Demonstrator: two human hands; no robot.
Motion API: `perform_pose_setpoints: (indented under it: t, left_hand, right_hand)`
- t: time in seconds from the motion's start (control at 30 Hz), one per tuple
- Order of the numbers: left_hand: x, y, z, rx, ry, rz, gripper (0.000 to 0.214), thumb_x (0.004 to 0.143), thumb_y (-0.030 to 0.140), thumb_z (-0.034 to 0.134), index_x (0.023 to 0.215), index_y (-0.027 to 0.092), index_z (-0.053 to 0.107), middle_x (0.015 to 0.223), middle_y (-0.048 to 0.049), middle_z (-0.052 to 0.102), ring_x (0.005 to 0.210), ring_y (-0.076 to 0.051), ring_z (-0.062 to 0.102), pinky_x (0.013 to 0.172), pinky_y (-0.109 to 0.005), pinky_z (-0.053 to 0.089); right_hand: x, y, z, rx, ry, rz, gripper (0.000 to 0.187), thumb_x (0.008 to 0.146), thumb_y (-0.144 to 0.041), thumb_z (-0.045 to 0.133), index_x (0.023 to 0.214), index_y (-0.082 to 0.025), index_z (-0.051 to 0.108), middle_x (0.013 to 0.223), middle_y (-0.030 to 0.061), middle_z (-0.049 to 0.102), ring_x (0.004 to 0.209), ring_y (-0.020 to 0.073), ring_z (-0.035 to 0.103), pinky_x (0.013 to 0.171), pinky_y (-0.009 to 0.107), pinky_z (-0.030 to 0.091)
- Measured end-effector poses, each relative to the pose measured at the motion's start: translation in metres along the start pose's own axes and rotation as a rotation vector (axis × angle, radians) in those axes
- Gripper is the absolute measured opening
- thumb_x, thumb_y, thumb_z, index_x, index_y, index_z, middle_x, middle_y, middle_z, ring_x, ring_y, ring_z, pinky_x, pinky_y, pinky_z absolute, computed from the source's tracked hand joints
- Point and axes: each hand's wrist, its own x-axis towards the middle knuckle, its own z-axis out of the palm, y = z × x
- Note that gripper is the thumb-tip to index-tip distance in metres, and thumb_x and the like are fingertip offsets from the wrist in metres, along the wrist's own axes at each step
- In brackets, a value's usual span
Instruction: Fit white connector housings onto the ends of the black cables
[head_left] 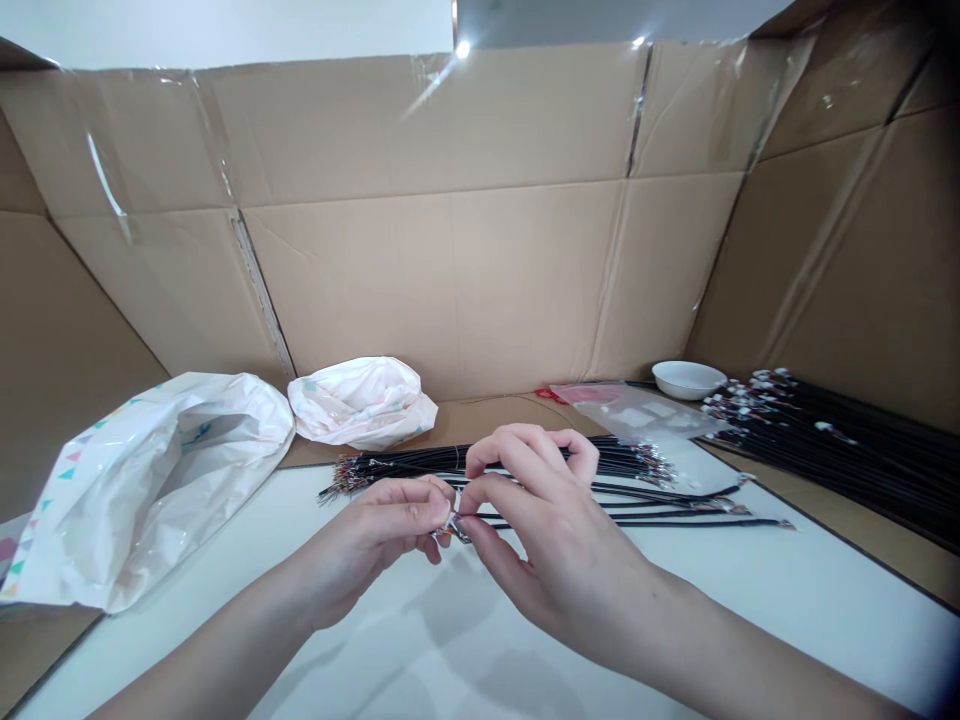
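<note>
At my far left, around 9 o'clock, a large white plastic bag [142, 490] printed with small teal, pink and purple triangles lies on its side on the white worktop [750, 590], its mouth gaping. Just beside it at 11 o'clock sits a second white plastic bag [364, 402], crumpled into a loose heap on brown cardboard.

At 7 o'clock my left hand [367, 540] reaches in, its thumb and fingers [420, 495] closed on a tiny silvery wire end [455, 528] at the centre of the view. My right hand [555, 550] comes in from 5 o'clock, and its thumb and forefinger pinch the same tiny silvery wire end from the other side, so both hands grip it, fingertip to fingertip.

Behind my hands at 12 o'clock, a long bundle of thin black wires [517, 462] lies across the worktop, with frayed, multicoloured tips at its left. A few loose black wires [675, 520] fan out towards 3 o'clock.

Further back, at 1 o'clock, are a crinkled transparent plastic bag [637, 410] and a round white bowl [686, 379]. At 2 o'clock, a thick heap of black wires [840, 450] with silvery ends rests on cardboard. A tall tan cardboard sheet [450, 280] walls the whole scene from 9 round to 3 o'clock.
</note>
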Motion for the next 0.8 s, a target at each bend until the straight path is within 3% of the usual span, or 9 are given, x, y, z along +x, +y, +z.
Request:
perform_pose_setpoints:
  t: [0.8]
  left_hand:
    - [-0.0014, 0.0001, 0.002, 0.118, -0.021, 0.042, 0.026, 0.079, 0.04, 0.06, 0.068, 0.016, 0.059, 0.081, -0.0023, 0.048, 0.078, -0.015, 0.044, 0.073, -0.027, 0.036]
  right_hand:
    - [-0.0014, -0.0042, 0.0021, 0.047, 0.004, 0.032, 0.014, 0.084, -0.007, 0.051, 0.074, -0.016, 0.056, 0.088, 0.0003, 0.056, 0.087, 0.0133, 0.048, 0.079, 0.032, 0.023]
